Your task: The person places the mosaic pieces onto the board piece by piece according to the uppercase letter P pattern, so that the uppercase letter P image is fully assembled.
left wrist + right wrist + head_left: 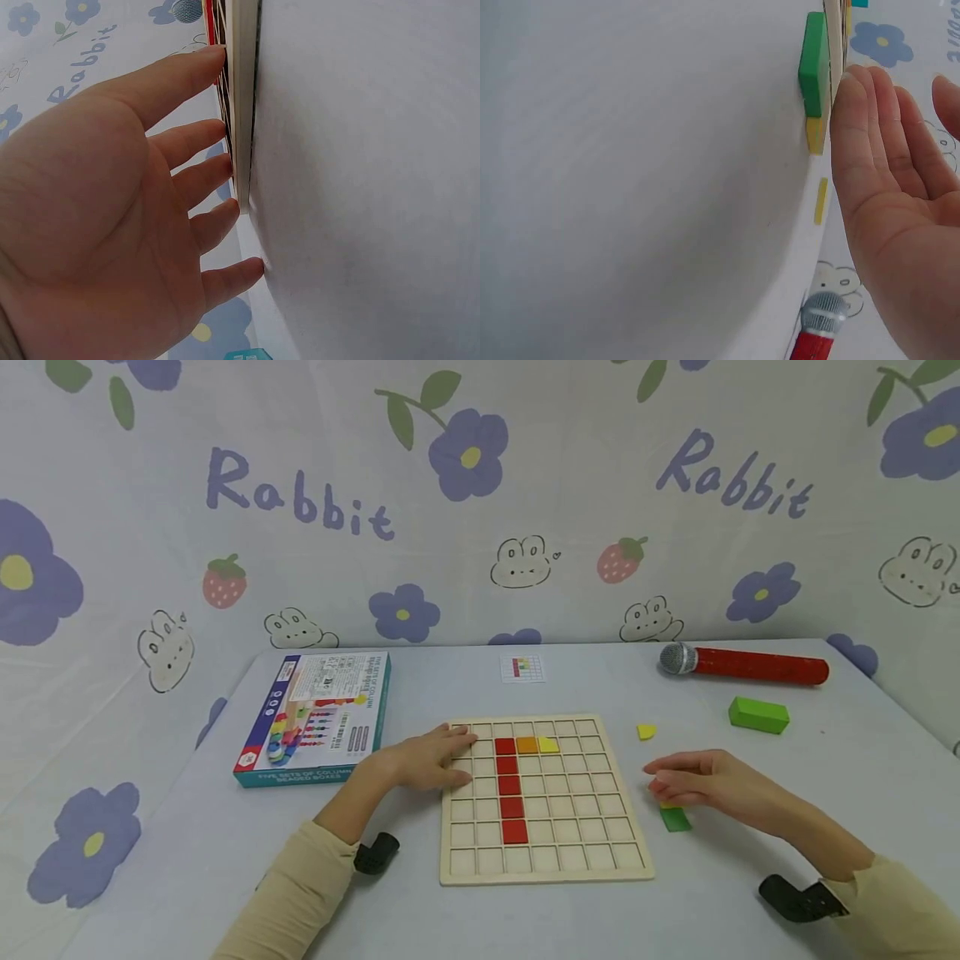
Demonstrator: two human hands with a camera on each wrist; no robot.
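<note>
A square wooden grid board (480, 865) lies flat on the table. Down one column run several red tiles (510, 785), and at their top an orange tile (527, 745) and a yellow tile (548, 745) continue the row. Fingers spread, my left hand (423, 758) touches the board's left edge, thumb at its rim in the left wrist view. My right hand (708, 779), fingers extended and holding nothing, hovers right of the board. Below it sit a green tile (676, 820) and a partly hidden yellow piece (815, 135). Another yellow piece (646, 732) lies farther back.
A bead-set box (330, 718) lies at the left, close to my left forearm. Behind the board is a small printed pattern card (522, 669). At the back right are a red microphone (757, 667) and a green block (759, 715). A printed cloth hangs behind the table.
</note>
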